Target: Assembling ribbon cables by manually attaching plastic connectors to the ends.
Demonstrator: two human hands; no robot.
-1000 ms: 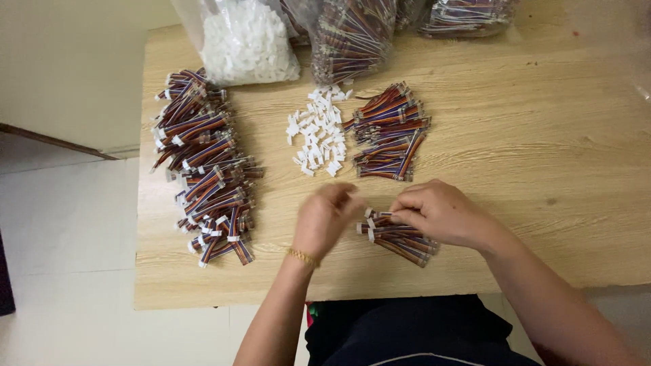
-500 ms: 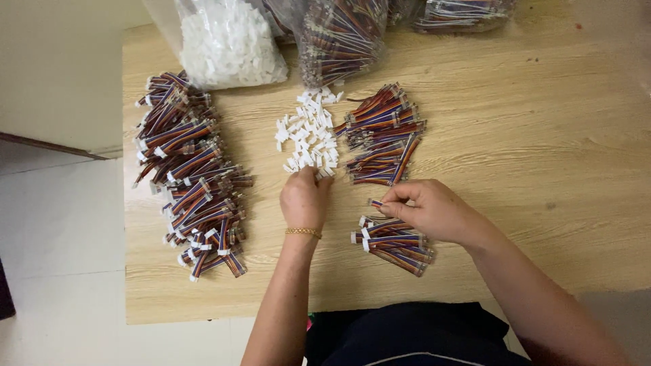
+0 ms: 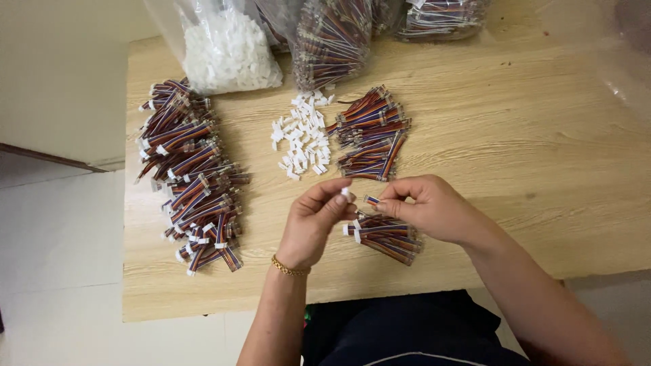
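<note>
Lifted off the tabletop (image 3: 515, 149) since earlier: left hand (image 3: 313, 227) pinching white connector (image 3: 345, 192), right hand (image 3: 427, 207) gripping, seemingly, wire end (image 3: 371, 200). Mating step; needs alignment.

Two bare forearms in shot, no sleeves. Left hand (image 3: 313, 224) at six o'clock of frame centre, thin gold bracelet (image 3: 289, 268) round wrist. Right hand (image 3: 434, 209) at four o'clock, no rings showing. Dark garment (image 3: 407, 332) at bottom edge, thin pale line across it.

Left hand (image 3: 313, 227), right hand (image 3: 428, 209): fingertips pinched, facing.
</note>
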